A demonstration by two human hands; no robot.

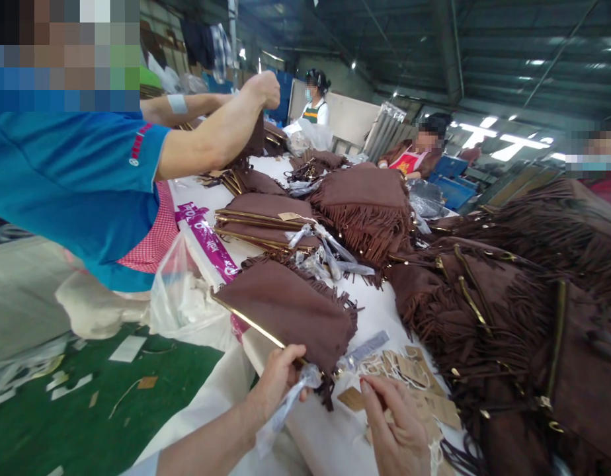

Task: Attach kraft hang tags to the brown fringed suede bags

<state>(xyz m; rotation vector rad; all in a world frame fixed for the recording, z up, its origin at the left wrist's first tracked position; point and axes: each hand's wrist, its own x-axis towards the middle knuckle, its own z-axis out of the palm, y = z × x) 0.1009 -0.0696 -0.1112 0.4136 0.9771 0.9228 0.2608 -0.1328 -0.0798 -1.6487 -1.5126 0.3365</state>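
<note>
A brown fringed pouch (285,307) with a gold metal zipper edge lies tilted at the near edge of the table. My left hand (278,382) grips its near corner by the zipper, thumb on top. A clear plastic-wrapped strip (285,410) hangs by that hand. My right hand (397,423) is closed in a pinch just right of the pouch corner; what is between the fingertips is too small to make out. A brown card tag (352,398) lies close to those fingertips. Several more card tags (442,408) with white strings spread beside and behind the right hand.
Stacked fringed pouches (365,198) stand farther back, and a large heap of brown fringed bags (484,317) fills the right. A co-worker in a blue shirt (87,185) reaches over the table at left. A clear plastic bag (186,297) hangs off the table's left edge.
</note>
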